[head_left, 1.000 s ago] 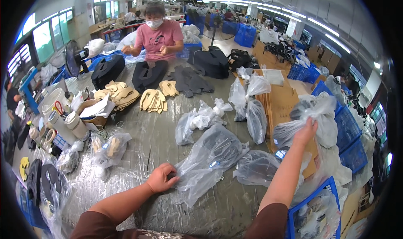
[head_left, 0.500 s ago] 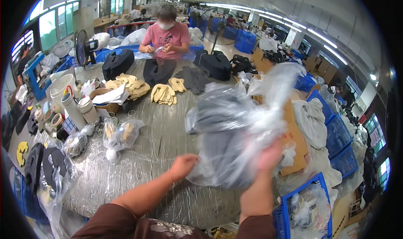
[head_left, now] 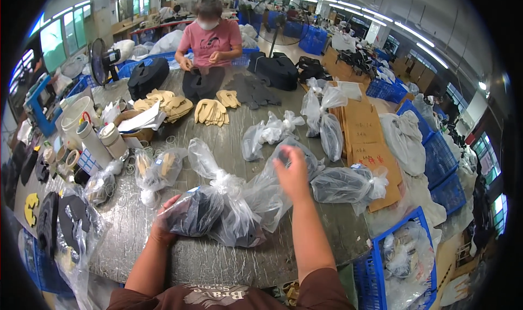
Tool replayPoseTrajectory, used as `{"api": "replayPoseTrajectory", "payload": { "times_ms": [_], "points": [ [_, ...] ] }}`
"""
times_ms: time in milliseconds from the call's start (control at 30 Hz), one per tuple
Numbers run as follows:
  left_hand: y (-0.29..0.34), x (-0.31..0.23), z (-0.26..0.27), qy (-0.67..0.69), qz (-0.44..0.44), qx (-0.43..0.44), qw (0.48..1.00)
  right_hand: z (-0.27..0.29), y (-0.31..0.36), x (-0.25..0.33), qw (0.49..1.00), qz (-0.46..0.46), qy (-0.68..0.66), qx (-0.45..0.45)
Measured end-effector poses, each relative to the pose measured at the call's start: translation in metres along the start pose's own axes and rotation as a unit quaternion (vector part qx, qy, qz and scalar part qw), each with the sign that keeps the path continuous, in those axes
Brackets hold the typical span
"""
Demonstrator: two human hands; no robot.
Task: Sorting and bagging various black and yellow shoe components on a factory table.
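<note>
A clear plastic bag of dark pieces [head_left: 193,211], gathered into a white twisted neck, lies on the table in front of me. My left hand [head_left: 165,223] grips its left end, fingers partly hidden behind the plastic. To its right, more loose clear plastic [head_left: 269,198] spreads out; I cannot tell whether it is part of the same bag. Over this plastic, my right hand [head_left: 292,171] is raised with thumb and fingers apart, seemingly holding nothing. Another knotted bag of dark pieces [head_left: 340,186] lies right of that hand.
Smaller tied bags [head_left: 267,135] and flat cardboard [head_left: 365,133] lie beyond. Beige cut pieces [head_left: 211,112], dark stacks [head_left: 148,77] and cups [head_left: 113,141] stand farther back and left. A co-worker [head_left: 210,43] faces me across the table. A blue crate [head_left: 376,277] stands at lower right.
The bag that my right hand held up in a blur is down on the table. My right hand has moved left and opened; my left hand has gone left onto a bag's end.
</note>
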State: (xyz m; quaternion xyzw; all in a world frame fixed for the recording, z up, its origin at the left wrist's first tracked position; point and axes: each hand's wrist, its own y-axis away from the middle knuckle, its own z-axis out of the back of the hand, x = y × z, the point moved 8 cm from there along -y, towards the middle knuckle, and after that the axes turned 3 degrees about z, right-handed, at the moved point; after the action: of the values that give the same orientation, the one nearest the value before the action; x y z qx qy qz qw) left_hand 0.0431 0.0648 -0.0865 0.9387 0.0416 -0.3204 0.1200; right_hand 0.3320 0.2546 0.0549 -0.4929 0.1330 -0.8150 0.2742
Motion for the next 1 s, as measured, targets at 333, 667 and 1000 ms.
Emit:
{"api": "replayPoseTrajectory", "payload": {
  "times_ms": [333,667,1000],
  "points": [
    [-0.002,0.004,0.003,-0.595,0.030,0.112,0.796,-0.108,0.102,0.106,0.911,0.128,-0.099,0.380],
    [0.014,0.018,-0.031,0.014,0.034,0.079,0.996,-0.052,0.063,0.080,0.901,-0.028,-0.432,0.028],
    [-0.002,0.024,-0.076,-0.677,-0.234,0.065,0.695,0.190,-0.031,-0.020,0.870,-0.044,-0.132,-0.473]
  ]
}}
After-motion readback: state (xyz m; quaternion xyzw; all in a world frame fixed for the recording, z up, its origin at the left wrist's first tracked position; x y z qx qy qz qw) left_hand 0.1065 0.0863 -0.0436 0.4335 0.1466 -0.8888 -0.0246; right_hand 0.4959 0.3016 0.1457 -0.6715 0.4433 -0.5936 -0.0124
